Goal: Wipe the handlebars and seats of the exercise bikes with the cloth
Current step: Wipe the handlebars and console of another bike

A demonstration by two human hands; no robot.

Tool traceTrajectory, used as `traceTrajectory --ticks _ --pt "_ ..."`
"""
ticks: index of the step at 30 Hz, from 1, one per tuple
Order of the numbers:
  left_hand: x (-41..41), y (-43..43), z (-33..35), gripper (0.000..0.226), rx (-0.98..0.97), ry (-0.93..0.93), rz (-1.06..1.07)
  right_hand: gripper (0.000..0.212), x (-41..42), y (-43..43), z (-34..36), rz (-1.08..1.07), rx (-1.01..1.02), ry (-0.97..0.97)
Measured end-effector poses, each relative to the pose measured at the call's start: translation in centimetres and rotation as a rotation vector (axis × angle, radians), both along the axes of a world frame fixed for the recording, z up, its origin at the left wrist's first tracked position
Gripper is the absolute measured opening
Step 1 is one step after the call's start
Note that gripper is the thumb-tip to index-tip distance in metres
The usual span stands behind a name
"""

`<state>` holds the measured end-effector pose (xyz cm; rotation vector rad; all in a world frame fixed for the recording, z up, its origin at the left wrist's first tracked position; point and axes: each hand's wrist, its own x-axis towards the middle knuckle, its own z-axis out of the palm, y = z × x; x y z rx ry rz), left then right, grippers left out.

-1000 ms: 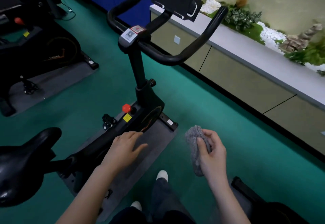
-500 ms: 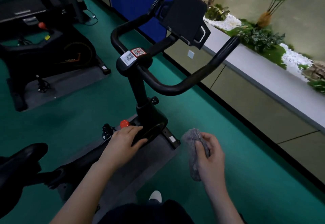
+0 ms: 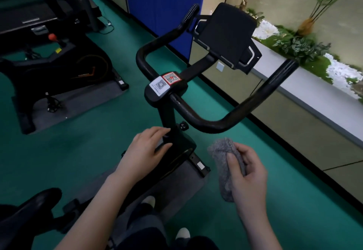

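Observation:
A black exercise bike stands in front of me, its curved handlebars (image 3: pixel 231 120) rising to a tablet holder (image 3: pixel 227 35) at the top. Its black seat (image 3: pixel 29 208) shows at the lower left. My right hand (image 3: pixel 247 173) grips a grey cloth (image 3: pixel 224 163), held in the air just below the right handlebar and apart from it. My left hand (image 3: pixel 143 151) hovers with relaxed fingers in front of the bike's post (image 3: pixel 167 116), holding nothing; whether it touches the frame is unclear.
A second black bike (image 3: pixel 59 69) on a grey mat stands at the left, with a treadmill behind it. A long planter ledge (image 3: pixel 314 92) with greenery runs along the right wall. A blue panel (image 3: pixel 163 4) stands behind the handlebars. Green floor lies between.
The view has moved closer to the handlebars and the seat has slid toward the lower left. Both hands have risen toward the handlebars; the cloth stays in my right hand.

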<state>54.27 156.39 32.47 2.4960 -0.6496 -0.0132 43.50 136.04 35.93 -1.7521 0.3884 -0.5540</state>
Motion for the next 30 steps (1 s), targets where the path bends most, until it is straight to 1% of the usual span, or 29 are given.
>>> traceTrajectory --ticks 6,8,10,12,15,17,19,21,23,25,30 --pt "5.7 0.8 1.9 0.043 -0.041 -0.011 -0.216 0.033 5.1 3.6 1.6 -0.140 0.040 -0.045" --pt "6.9 1.1 2.6 0.041 -0.108 -0.030 -0.293 0.032 6.8 4.5 2.2 -0.181 0.032 -0.038" --pt "8.2 1.3 3.5 0.038 -0.210 -0.094 -0.343 0.033 8.4 5.3 2.8 -0.225 -0.007 -0.029" --pt "10.1 1.4 4.1 0.034 -0.292 -0.193 -0.364 0.035 10.1 6.0 3.2 -0.265 -0.097 -0.012" --pt "13.2 1.2 4.6 0.034 -0.279 -0.277 -0.364 0.027 12.5 6.9 3.6 -0.294 -0.262 0.007" --pt "15.0 1.1 4.4 0.034 -0.247 -0.297 -0.377 0.019 13.9 7.5 3.7 -0.291 -0.425 0.014" --pt "16.4 0.8 3.8 0.035 -0.229 -0.296 -0.389 0.018 15.4 8.1 3.4 -0.245 -0.618 0.030" --pt "17.5 0.4 3.2 0.035 -0.230 -0.278 -0.388 0.019 16.8 8.7 2.7 -0.158 -0.744 0.081" --pt "18.3 0.2 2.7 0.036 -0.242 -0.246 -0.384 0.021 17.7 9.5 2.0 -0.103 -0.819 0.159" --pt "18.6 0.1 2.3 0.035 -0.256 -0.223 -0.384 0.021 17.8 9.9 1.4 -0.108 -0.849 0.217" --pt "18.7 0.2 1.7 0.034 -0.309 -0.173 -0.368 0.026 16.0 9.5 1.5 -0.111 -0.922 0.288"
